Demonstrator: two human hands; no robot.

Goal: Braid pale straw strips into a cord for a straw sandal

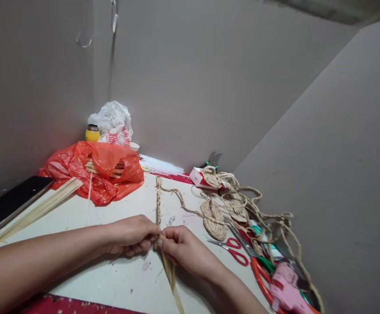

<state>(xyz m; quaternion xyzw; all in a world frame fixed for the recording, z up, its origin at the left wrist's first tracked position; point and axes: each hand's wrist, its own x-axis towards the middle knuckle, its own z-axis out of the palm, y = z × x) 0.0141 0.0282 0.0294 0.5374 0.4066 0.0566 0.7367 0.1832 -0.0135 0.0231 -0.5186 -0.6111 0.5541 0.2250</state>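
A narrow braid of pale straw [158, 203] runs up the white board [111, 283] from between my two hands. Closed on the braid's lower end from the left is my left hand [135, 235]. My right hand [183, 248] pinches the same spot from the right, its fingertips touching or nearly touching the left ones. Loose flat strands [172, 281] hang from the pinch toward the board's near edge. A thinner braided cord [179, 200] trails from near the braid's top to a coiled straw disc [213, 220] on the right.
At the left lie a red plastic bag [107, 174], a straw bundle [46, 203] and a black phone [13, 203]. Red-handled scissors [237, 253], larger orange-handled scissors [260, 279], a pink glue gun [286, 288] and tangled cords [284, 218] crowd the right. Grey walls stand behind.
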